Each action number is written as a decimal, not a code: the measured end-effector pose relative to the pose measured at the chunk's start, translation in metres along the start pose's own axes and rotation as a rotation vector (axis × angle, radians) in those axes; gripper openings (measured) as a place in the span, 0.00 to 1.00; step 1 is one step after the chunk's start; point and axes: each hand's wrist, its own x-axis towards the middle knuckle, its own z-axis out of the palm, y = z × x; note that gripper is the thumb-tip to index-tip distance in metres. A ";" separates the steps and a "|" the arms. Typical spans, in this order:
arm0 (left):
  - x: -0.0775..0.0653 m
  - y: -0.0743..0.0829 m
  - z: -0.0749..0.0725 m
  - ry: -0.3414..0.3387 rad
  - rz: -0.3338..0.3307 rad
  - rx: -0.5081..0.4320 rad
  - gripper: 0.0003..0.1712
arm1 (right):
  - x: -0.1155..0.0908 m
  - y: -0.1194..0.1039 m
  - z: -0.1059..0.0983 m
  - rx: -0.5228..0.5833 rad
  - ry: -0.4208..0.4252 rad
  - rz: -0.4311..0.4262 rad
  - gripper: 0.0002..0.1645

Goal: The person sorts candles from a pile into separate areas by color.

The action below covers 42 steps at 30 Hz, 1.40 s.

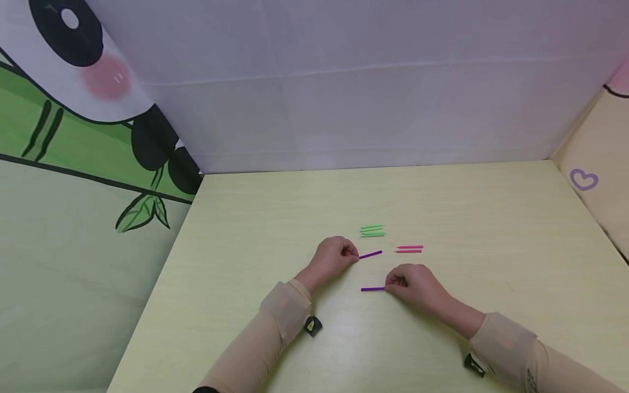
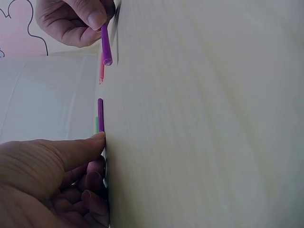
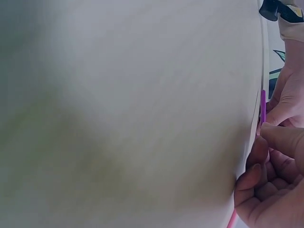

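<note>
My left hand pinches the left end of a thin purple stick between thumb and fingertip, its other end slanting slightly upward to the right. Nearer to me, my right hand pinches the right end of a second purple stick, which points left. From the left wrist, this second stick shows a blunt, rounded end, and the left hand's stick runs close along the tabletop. In the right wrist view the right hand's purple stick stands out past the thumb tip.
Several thin green sticks lie in a stacked row beyond the left hand's stick. Two pink sticks with narrow left tips lie side by side to their right. A pale wood-grain table meets a plain cloth backdrop at its far edge.
</note>
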 end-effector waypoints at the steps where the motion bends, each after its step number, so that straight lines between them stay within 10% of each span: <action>1: 0.000 0.000 0.000 -0.001 0.000 0.002 0.03 | 0.000 0.000 0.000 0.000 0.001 0.000 0.05; 42: 0.000 0.000 0.003 -0.005 -0.007 0.071 0.04 | -0.002 -0.002 0.004 -0.022 0.027 0.028 0.06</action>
